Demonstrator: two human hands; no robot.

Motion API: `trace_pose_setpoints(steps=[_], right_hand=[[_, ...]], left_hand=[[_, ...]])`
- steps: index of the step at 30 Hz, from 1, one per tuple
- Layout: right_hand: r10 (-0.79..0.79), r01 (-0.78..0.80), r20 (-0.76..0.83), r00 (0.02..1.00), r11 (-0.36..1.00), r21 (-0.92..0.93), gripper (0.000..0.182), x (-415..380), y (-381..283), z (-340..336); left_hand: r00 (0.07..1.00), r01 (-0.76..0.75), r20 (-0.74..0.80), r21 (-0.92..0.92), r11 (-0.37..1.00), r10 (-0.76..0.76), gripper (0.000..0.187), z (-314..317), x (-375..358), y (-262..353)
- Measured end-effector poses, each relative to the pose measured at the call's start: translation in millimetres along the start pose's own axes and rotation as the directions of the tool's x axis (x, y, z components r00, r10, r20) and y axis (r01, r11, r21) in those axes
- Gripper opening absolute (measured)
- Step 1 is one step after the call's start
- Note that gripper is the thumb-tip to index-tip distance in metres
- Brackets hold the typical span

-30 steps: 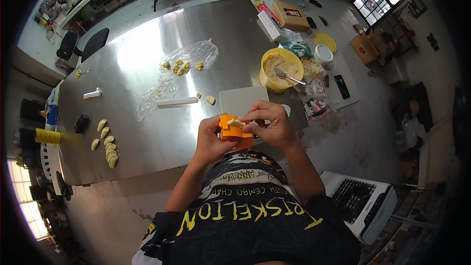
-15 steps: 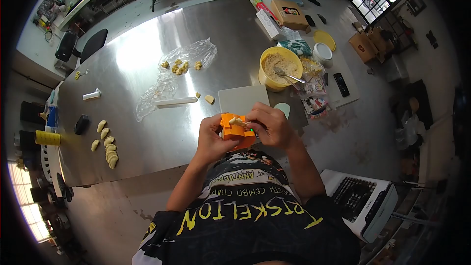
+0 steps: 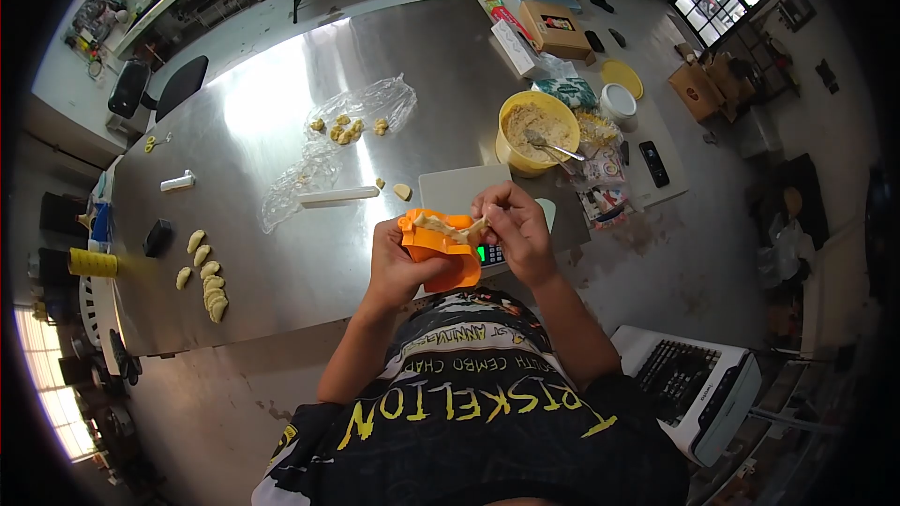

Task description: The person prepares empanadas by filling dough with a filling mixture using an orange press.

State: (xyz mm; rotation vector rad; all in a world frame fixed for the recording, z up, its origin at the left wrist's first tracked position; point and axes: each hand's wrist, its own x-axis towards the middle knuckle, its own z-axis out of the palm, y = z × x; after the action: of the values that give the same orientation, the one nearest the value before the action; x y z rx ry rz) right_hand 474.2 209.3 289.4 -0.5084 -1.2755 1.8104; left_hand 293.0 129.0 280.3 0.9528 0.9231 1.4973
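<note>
My left hand is wrapped round an orange dumpling press, held above the table's near edge. A ragged strip of pale dough lies along the press's rim. With thumb and fingers, my right hand pinches the strip's right end and pulls it away from the rim. Under the right hand a kitchen scale shows its lit green display, partly hidden. A pale cutting board lies just beyond the press. Left of it are a small dough piece and a white stick-like tool.
Several folded dumplings sit at the table's left, near a black block. Lumps of filling rest on plastic sheeting. A yellow tub of mixture holds a spoon. A grey-white machine stands at right.
The dough strip is now stretched out along the rim, its end drawn up and right by my right hand. The press has shifted slightly left and tilted, uncovering the scale's display.
</note>
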Motion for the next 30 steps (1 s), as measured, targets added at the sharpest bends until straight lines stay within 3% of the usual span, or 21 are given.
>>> trace_pose_setpoints(steps=[7, 10, 11, 12, 16, 20, 22, 30], right_hand=[[0.005, -0.004, -0.016, 1.000, 1.000, 0.010, 0.004, 1.8, 0.3, 2.0], [0.008, -0.013, -0.045, 0.999, 0.994, -0.105, 0.015, 2.6, -3.2, 5.7], [-0.147, 0.161, 0.066, 0.987, 0.915, -0.371, 0.018, 4.8, -3.7, 3.0], [-0.260, 0.336, 0.212, 0.942, 0.738, -0.585, 0.022, 5.9, -4.5, 1.7], [-0.148, 0.235, 0.188, 0.971, 0.728, -0.644, 0.026, 2.6, -15.6, 13.1], [-0.230, 0.283, 0.165, 0.959, 0.805, -0.522, 0.027, 1.7, 0.3, 11.3], [-0.140, 0.198, 0.152, 0.978, 0.852, -0.485, 0.028, -0.4, -0.4, 7.7], [-0.196, 0.252, 0.159, 0.968, 0.794, -0.553, 0.027, -1.1, 2.6, 7.0]], left_hand=[[0.998, 0.040, -0.041, -0.087, 0.995, -0.044, 0.036, -2.8, 2.6, -4.7], [0.995, 0.076, -0.049, -0.106, 0.992, -0.081, 0.035, -0.5, 3.8, -1.3], [0.994, 0.088, -0.052, -0.132, 0.987, -0.096, 0.035, -0.2, 4.2, -1.8], [0.992, 0.100, -0.054, -0.158, 0.982, -0.110, 0.036, 0.3, 4.5, -2.5], [0.989, 0.122, -0.058, -0.173, 0.977, -0.134, 0.037, 1.7, 4.8, -4.6], [0.988, 0.138, -0.045, -0.185, 0.973, -0.148, 0.037, 2.8, 4.5, -8.4], [0.990, 0.127, -0.044, -0.178, 0.976, -0.137, 0.036, 2.9, 4.4, -9.7], [0.985, 0.161, -0.036, -0.187, 0.969, -0.170, 0.035, 3.9, 6.7, -11.6]])
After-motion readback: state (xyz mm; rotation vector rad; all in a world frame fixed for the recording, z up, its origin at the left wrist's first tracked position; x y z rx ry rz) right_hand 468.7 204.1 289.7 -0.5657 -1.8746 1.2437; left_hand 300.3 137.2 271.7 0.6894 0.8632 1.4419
